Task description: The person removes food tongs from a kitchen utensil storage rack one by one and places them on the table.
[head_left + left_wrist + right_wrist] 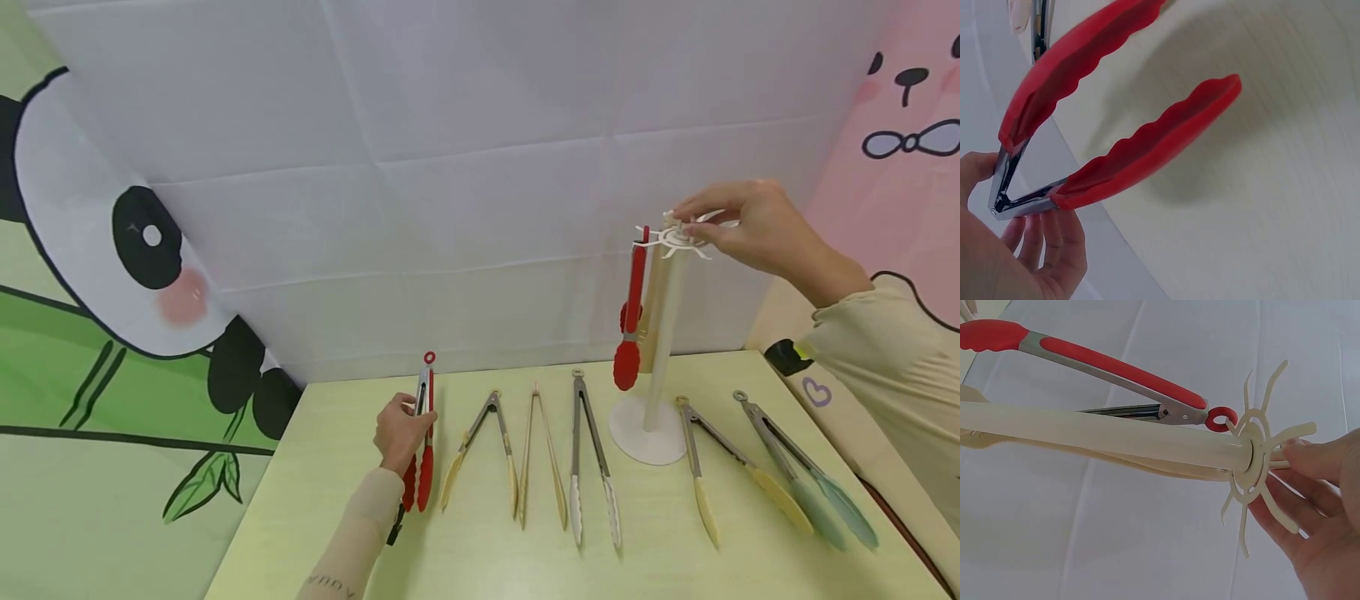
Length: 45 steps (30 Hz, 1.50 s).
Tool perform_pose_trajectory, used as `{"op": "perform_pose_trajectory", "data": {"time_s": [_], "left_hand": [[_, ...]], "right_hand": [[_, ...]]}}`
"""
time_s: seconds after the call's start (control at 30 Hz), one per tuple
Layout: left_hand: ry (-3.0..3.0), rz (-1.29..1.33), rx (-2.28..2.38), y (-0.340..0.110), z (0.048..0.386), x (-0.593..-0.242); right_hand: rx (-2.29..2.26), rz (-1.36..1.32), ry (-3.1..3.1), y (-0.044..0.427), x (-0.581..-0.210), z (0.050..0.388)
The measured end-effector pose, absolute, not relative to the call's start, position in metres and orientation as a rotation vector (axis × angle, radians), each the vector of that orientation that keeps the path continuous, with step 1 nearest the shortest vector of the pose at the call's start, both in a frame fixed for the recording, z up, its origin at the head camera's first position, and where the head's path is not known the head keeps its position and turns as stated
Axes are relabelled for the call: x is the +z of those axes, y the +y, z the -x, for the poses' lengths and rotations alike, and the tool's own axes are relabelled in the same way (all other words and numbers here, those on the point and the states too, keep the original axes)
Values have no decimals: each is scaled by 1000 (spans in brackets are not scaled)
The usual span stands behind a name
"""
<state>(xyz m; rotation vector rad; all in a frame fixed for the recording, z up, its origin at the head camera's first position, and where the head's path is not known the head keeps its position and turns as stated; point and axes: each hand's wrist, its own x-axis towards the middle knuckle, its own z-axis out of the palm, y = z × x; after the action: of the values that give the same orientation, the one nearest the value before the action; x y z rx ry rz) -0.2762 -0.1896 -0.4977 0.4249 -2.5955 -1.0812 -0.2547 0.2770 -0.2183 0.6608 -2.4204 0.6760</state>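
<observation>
My left hand (401, 432) holds red-tipped tongs (425, 482) near their hinge, at the table's left. In the left wrist view the thumb is on one metal arm of these tongs (1141, 156), the fingers on the other, and the tips are spread. My right hand (768, 237) pinches the hooked top (1275, 440) of a white stand (663, 350). A second pair of red tongs (633, 308) hangs by its ring from one hook. Behind the pole hangs a long beige utensil (1166, 465), partly hidden.
On the table (315, 517), yellow-tipped tongs (467, 446), slim beige tongs (527, 458) and white-tipped tongs (576, 475) lie left of the stand's round base (633, 442). Yellow tongs (780, 500) and green tongs (817, 500) lie to its right. A white cloth (450, 208) hangs behind.
</observation>
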Motion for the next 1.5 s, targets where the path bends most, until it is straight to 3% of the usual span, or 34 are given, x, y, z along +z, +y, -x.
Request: {"op": "perform_pose_trajectory", "data": {"time_s": [1.5], "left_hand": [[-2831, -464, -904, -195, 276, -531]], "right_hand": [[717, -683, -2394, 275, -218, 249]]}}
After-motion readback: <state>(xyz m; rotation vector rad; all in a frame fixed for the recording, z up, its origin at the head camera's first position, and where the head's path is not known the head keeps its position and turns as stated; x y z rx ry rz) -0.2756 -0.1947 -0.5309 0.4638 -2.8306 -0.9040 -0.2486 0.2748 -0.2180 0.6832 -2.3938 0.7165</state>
